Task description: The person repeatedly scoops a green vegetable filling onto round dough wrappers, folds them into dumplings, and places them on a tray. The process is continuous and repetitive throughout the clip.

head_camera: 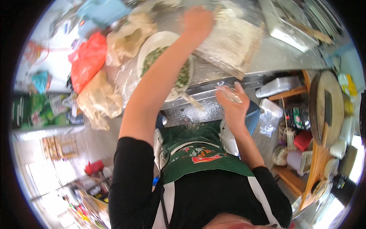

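My left hand (198, 21), blurred by motion, is over the worktop at the near-left edge of a flour heap (228, 13); whether it grips anything is hidden. The forearm crosses above a white bowl (143, 51) of chopped green filling (183, 75). A pale flat stick or spatula handle (191, 100) juts from the bowl's near rim. My right hand (233, 100) is palm up just off the counter's front edge, fingers curled round a whitish, floury piece that looks like dough (232, 96). A flour-covered wooden board (228, 45) lies beyond it, right of the bowl.
Tan plastic bags (100, 97) and a red plastic bag (88, 61) lie left of the bowl. A metal tray (291, 34) with utensils stands at the back right. Right of me, a wooden shelf (317, 166) holds containers and a round wooden chopping board (317, 106).
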Motion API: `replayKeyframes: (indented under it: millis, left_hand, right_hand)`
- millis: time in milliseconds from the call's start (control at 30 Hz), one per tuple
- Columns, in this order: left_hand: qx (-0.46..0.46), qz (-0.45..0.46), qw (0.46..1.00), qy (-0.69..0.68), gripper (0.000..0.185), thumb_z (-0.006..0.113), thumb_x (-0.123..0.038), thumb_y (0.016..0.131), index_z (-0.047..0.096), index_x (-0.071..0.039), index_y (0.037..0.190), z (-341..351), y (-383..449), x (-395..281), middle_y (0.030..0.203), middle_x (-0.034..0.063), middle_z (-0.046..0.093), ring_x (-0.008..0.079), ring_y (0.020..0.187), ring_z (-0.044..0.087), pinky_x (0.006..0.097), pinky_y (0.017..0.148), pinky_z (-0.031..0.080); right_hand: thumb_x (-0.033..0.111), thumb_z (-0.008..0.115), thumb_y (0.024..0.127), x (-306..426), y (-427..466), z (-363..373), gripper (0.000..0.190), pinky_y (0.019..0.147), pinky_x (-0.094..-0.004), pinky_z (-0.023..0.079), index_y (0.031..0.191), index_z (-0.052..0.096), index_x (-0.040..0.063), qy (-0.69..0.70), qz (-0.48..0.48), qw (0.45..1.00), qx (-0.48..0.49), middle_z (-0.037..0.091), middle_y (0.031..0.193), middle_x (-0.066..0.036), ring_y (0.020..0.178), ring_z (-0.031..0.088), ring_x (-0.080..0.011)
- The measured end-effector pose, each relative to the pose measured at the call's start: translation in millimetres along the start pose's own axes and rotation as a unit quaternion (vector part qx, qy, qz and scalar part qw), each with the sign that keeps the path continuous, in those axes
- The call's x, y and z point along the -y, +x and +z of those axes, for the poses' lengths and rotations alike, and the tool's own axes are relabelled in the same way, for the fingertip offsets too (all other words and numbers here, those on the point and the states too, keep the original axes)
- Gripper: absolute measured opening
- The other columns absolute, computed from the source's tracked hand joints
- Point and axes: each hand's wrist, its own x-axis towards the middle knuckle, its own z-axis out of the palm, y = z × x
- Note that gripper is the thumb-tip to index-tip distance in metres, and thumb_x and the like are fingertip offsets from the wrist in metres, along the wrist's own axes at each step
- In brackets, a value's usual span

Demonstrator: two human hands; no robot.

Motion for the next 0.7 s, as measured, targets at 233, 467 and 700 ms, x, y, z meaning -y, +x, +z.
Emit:
replayKeyframes:
  millis: [233, 467, 700]
  left_hand:
    - [-0.133, -0.121, 0.965, -0.191, 0.030, 0.051, -0.035, 0.084, 0.066, -0.009, 0.085, -23.3, -21.9, 61.7, 0.087, 0.0154, 0.063, 0.0328, 0.090, 0.058, 0.0426, 0.075, 0.048]
    - [0.105, -0.258, 0.959, -0.054, 0.032, 0.044, -0.025, 0.086, 0.063, 0.001, 0.084, 1.6, -105.8, 265.4, 0.081, 0.0216, 0.063, 0.0382, 0.078, 0.061, 0.0436, 0.071, 0.049]
    - [0.205, -0.153, 0.964, 0.070, 0.022, 0.048, -0.019, 0.082, 0.067, -0.008, 0.088, 16.9, -124.8, 295.0, 0.087, 0.0160, 0.066, 0.0320, 0.080, 0.064, 0.0416, 0.069, 0.050]
  right_hand:
    - [0.000, 0.066, 0.074, 13.9, -7.4, -10.4, 0.015, 0.099, -0.0298, 0.030, 0.088, 0.066, -0.007, -0.122, -0.024, 0.992, 0.025, 0.065, 0.082, -0.006, 0.076, 0.057, -0.0099]
    - [-0.001, 0.066, 0.075, 6.4, -11.5, -18.4, 0.014, 0.098, -0.0303, 0.031, 0.087, 0.065, -0.007, -0.077, 0.030, 0.996, -0.017, 0.066, 0.082, -0.006, 0.071, 0.056, -0.0105]
    - [0.001, 0.066, 0.075, 13.0, -6.1, 7.1, 0.014, 0.099, -0.0297, 0.029, 0.087, 0.064, -0.007, -0.089, 0.058, 0.994, -0.024, 0.064, 0.080, -0.005, 0.070, 0.053, -0.0087]
